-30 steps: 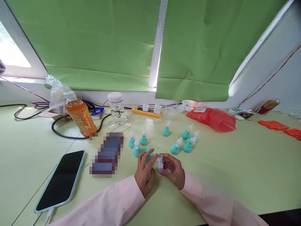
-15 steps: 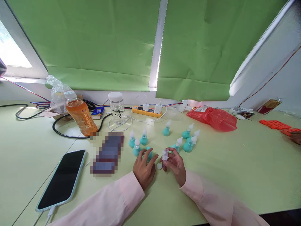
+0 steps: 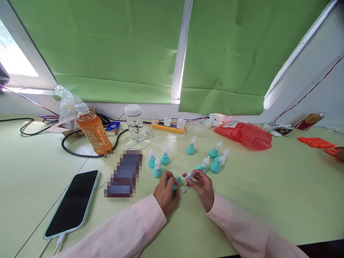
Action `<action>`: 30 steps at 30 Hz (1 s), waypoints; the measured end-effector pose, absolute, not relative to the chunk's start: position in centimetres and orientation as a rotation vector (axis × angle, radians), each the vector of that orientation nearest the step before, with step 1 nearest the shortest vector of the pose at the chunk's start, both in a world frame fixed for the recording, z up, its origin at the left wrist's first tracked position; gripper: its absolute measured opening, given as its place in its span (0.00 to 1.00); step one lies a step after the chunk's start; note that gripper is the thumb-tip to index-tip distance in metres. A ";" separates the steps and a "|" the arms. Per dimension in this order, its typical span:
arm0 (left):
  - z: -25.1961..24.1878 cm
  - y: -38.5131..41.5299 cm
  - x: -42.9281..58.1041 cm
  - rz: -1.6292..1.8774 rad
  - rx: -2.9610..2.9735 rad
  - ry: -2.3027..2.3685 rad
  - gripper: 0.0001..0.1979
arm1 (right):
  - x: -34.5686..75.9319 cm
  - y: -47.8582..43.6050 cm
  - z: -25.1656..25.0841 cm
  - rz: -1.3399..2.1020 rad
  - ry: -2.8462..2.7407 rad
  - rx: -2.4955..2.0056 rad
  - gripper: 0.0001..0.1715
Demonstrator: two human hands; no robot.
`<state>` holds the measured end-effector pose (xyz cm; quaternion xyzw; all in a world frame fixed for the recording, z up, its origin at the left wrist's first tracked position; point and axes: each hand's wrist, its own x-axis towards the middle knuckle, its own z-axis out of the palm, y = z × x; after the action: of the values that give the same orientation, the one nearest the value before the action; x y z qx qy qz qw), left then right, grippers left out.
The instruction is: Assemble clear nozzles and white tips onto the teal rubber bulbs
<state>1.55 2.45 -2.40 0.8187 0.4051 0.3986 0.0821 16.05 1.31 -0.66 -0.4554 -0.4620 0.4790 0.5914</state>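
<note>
My left hand is closed around a teal squeeze bulb, tipped so its open neck points right. Between thumb and fingers of my right hand is a small clear plastic connector, held just right of the bulb's neck and apart from it. A small white tip lies on the table between my hands. Beyond the left hand stand several whole nasal aspirators, teal bulbs with whitish tips. More aspirators are grouped past my right hand, one of them partly hidden by its fingers.
A phone on a cable and a blurred dark flat object lie at left. Behind are a tea bottle, a clear jar, a yellow power strip and a red bubble-wrap bag. Orange pieces lie far right.
My left hand has closed on the bulb, which was upright beside its spread fingers, and tilted it to the right. The connector in my right hand has turned from upright to slanted.
</note>
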 end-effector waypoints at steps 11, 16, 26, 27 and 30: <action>-2.0 2.3 1.6 1.178 2.210 1.057 0.18 | 16.0 1.1 -1.3 1.044 -1.321 -1.020 0.10; -1.9 2.4 1.5 1.031 2.165 1.106 0.12 | 16.0 1.1 -1.0 0.967 -1.396 -1.036 0.08; -2.3 2.4 1.1 0.909 2.261 1.216 0.12 | 16.4 1.2 -0.7 0.716 -1.616 -1.077 0.09; -2.4 2.4 1.1 0.909 2.294 1.231 0.13 | 16.4 1.2 -0.7 0.711 -1.639 -1.076 0.09; -2.6 2.5 0.9 0.921 2.401 1.259 0.13 | 16.4 1.3 -0.5 0.713 -1.675 -1.091 0.11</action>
<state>0.95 2.54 -2.56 0.8304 0.4354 0.3187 0.1389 16.42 1.29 -0.53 -0.4486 -0.6890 0.2931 0.4880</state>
